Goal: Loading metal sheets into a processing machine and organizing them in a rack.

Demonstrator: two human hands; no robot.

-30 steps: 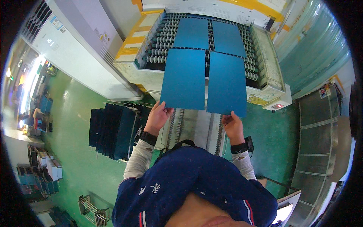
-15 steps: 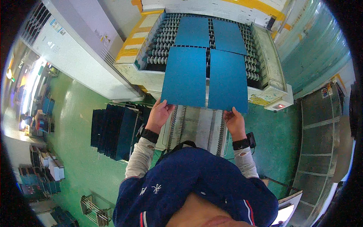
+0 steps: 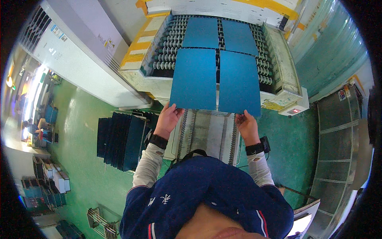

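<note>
Two blue rectangular panels lie side by side on the roller conveyor [image 3: 164, 65], their near ends jutting out past its front. My left hand [image 3: 170, 118] grips the near left corner of the left panel [image 3: 193, 79], thumb on top and fingers curled beneath the edge. At the near right panel [image 3: 239, 83], my right hand [image 3: 247, 125] pinches the front edge close to its right corner; its fingers are partly hidden under the panel. Just beyond, a far left panel [image 3: 200, 32] and a far right panel [image 3: 238, 37] rest flat on the rollers, untouched.
Between me and the conveyor stands a slotted rack [image 3: 207, 133] with toothed sides. Several dark panels [image 3: 119, 139] stand in another rack at left. A white cabinet [image 3: 79, 59] rises beyond them. A metal shelf frame [image 3: 334, 159] stands at right. A person [image 3: 38, 129] works far left.
Both near panels have slid slightly forward, away from me, the right one a little more. My hands keep hold of their near edges.
</note>
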